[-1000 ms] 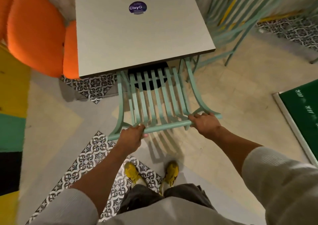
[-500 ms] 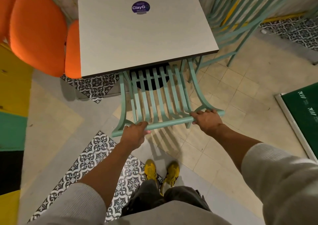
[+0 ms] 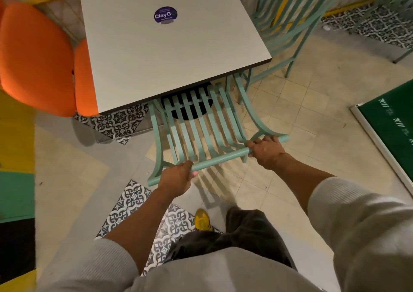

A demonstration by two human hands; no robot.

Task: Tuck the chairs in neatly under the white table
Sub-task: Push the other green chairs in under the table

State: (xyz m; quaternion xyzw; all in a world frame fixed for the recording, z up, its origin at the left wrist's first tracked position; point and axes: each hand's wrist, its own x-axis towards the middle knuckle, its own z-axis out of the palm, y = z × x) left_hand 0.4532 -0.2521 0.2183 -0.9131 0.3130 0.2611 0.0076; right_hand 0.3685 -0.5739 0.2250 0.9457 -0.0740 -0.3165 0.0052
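A square white table [image 3: 169,52] with a round purple sticker [image 3: 165,14] fills the upper middle. A mint-green slatted metal chair [image 3: 207,124] stands at its near edge, seat hidden under the tabletop and slatted back leaning toward me. My left hand [image 3: 176,178] grips the left part of the chair's top rail. My right hand [image 3: 266,150] grips the rail's right part. An orange padded chair [image 3: 35,57] sits against the table's left side, its seat partly under the top.
More mint-green slatted chairs [image 3: 288,17] stand close to the table's right side. A green mat with a white border [image 3: 393,131] lies on the floor at the right. Patterned tiles and my yellow shoe [image 3: 202,220] are below the chair.
The green chair has slid a little further under the table, both hands still on its rail. I have stepped, and one shoe is now hidden by my leg.
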